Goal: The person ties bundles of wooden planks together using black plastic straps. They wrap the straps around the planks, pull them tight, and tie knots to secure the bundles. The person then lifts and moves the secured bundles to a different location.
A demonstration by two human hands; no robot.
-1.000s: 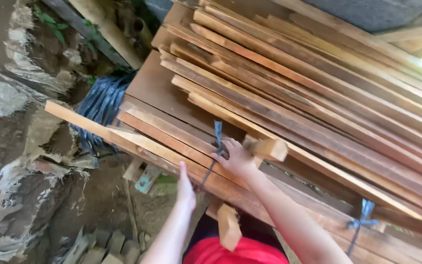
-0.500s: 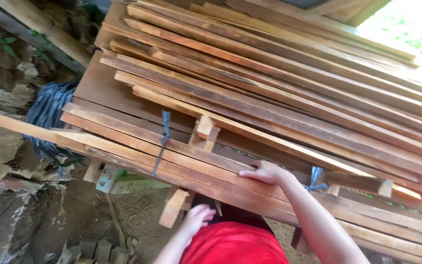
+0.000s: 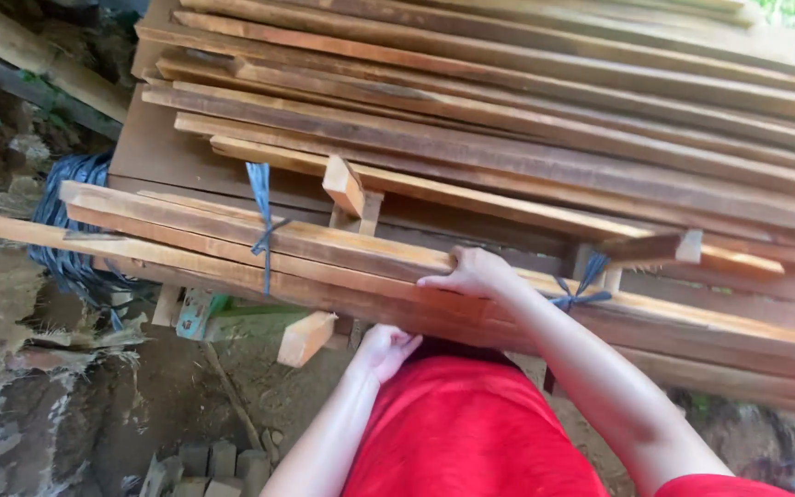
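A big stack of planks (image 3: 526, 138) is filling the yard. The right hand (image 3: 473, 273) is lying spread on the tied bundle of boards (image 3: 232, 244) at the stack's near edge, while the left hand (image 3: 384, 350) is curling against the bundle's underside, just below.

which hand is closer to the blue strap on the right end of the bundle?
Right. The right hand rests on top of the tied plank bundle, just left of that blue strap. The left hand sits lower, under the bundle's near edge, farther away.

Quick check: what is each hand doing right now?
Left hand: under the tied plank bundle, grip cannot be told.
Right hand: open, resting on the bundle.
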